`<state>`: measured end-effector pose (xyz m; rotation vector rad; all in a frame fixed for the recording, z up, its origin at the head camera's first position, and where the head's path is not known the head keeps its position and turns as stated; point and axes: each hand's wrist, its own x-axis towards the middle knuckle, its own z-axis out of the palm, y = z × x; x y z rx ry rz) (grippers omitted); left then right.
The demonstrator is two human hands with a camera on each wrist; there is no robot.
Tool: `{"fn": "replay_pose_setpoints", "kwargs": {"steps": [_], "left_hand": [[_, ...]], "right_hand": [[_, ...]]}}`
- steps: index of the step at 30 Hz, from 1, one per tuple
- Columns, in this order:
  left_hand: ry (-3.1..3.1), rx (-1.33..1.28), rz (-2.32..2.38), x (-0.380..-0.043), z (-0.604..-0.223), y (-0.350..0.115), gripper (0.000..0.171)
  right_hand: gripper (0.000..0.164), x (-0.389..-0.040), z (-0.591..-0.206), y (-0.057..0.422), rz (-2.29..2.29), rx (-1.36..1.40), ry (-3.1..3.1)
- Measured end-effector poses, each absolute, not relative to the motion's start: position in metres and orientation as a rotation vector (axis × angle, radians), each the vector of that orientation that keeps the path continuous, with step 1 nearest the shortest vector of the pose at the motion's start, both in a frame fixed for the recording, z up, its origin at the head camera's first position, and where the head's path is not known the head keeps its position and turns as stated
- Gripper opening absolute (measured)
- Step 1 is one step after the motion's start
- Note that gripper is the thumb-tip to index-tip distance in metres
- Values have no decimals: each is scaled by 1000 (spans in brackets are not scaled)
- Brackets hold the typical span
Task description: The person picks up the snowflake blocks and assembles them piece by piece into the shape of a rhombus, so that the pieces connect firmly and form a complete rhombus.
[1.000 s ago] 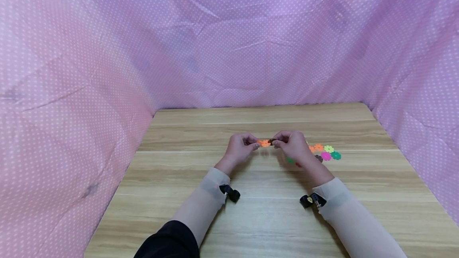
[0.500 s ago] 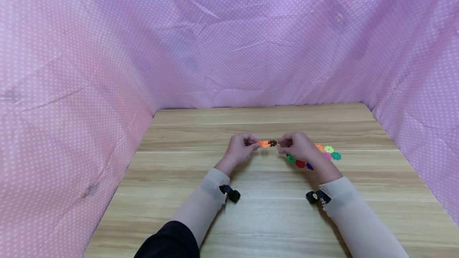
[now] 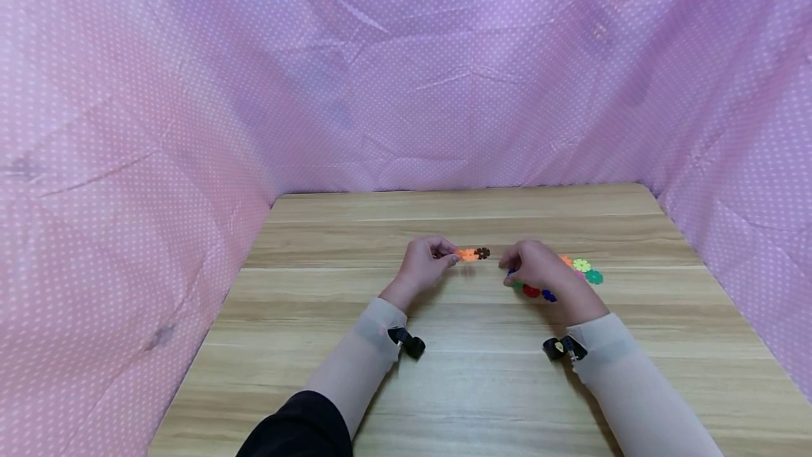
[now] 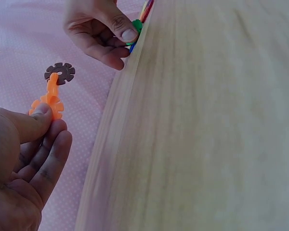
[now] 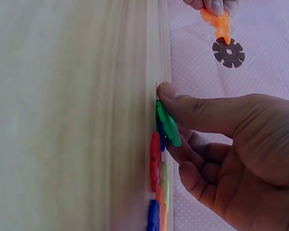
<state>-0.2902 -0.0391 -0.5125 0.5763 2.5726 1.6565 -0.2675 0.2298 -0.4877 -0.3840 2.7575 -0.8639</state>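
Observation:
My left hand (image 3: 423, 263) pinches an orange flower-shaped interlocking disc (image 4: 57, 107) between thumb and fingers, raised over the table. A second orange disc (image 4: 52, 86) joins it edgewise, and a dark brown notched disc (image 4: 68, 73) is slotted onto the far end of this short chain. To the right, my right hand (image 3: 538, 264) is down at the loose discs. Its thumb and fingers pinch a green disc (image 5: 169, 126), which is tilted up on edge in the right wrist view. A blue disc (image 5: 162, 137) shows just behind the green one, partly hidden.
Loose discs lie on the wooden table (image 3: 469, 386) around my right hand: a red disc (image 3: 531, 290), a blue disc (image 3: 549, 295), a yellow-green disc (image 3: 581, 265), another green disc (image 3: 594, 276) and others partly covered. A pink dotted cloth (image 3: 406, 90) hangs behind and at both sides.
My right hand has let go of the brown disc, which stays on the orange chain, and has moved right and down to the green disc. My left hand has held still.

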Motion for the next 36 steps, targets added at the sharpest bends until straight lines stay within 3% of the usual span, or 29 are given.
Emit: {"fn": "replay_pose_setpoints", "kwargs": {"steps": [19, 25, 36], "left_hand": [[2559, 575, 1683, -291, -513, -39, 4], [2522, 560, 1725, -291, -514, -40, 9], [2523, 578, 1719, -294, -515, -40, 10]], "right_hand": [[21, -268, -486, 243, -806, -330, 2789], [5, -270, -489, 244, -866, -329, 2718], [16, -271, -484, 243, -1226, -205, 2636]]}}
